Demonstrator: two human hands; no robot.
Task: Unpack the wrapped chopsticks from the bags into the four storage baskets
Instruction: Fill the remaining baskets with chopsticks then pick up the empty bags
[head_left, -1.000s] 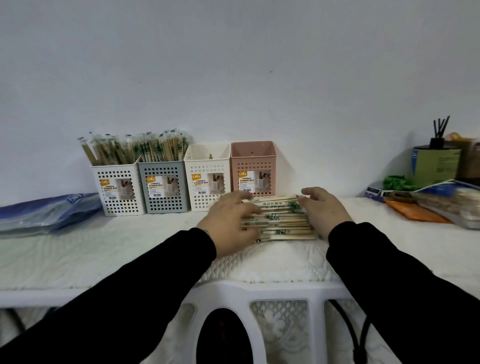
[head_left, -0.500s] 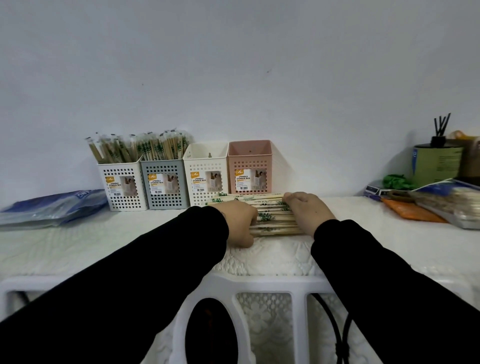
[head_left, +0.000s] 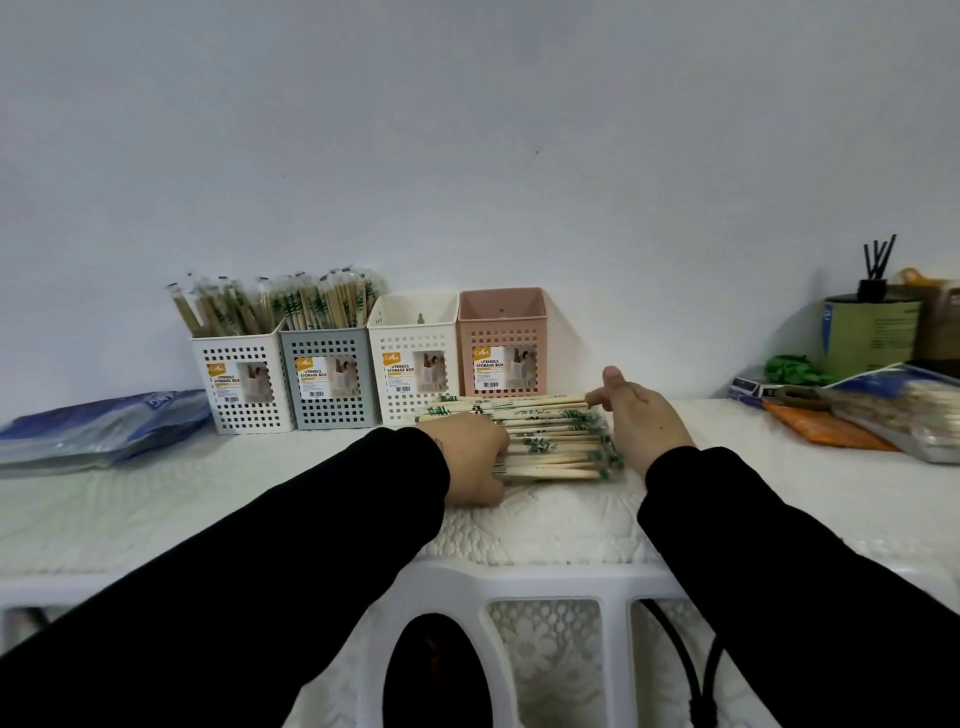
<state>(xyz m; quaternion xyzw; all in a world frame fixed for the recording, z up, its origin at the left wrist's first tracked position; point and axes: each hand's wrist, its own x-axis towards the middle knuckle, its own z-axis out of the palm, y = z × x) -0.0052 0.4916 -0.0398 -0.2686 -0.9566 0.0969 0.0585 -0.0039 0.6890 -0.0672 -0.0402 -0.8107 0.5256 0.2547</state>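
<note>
We have a pile of wrapped chopsticks (head_left: 553, 441) lying flat on the white quilted worktop (head_left: 208, 499), just in front of the cream basket (head_left: 414, 358) and the pink basket (head_left: 503, 343). Our left hand (head_left: 475, 460) sits at the left end of the pile, fingers curled around the ends of the sticks, so that grip is closed on the bundle. Our right hand (head_left: 641, 415) rests at the right end of the pile with fingers relaxed and the thumb lifted; its grip is loose, pressing against the sticks rather than wrapping them.

Four baskets stand in a row against the far wall. The white basket (head_left: 241, 384) on the left and the grey-blue basket (head_left: 324, 382) beside it are both packed with upright wrapped chopsticks. The cream and pink ones look unfilled from here.

At the far left lies a blue plastic bag (head_left: 98, 434). On the right we see another bag of chopsticks (head_left: 904, 410), an orange packet (head_left: 826, 431), something green and crumpled (head_left: 792, 368) and a green tin (head_left: 870, 332) holding dark sticks.
</note>
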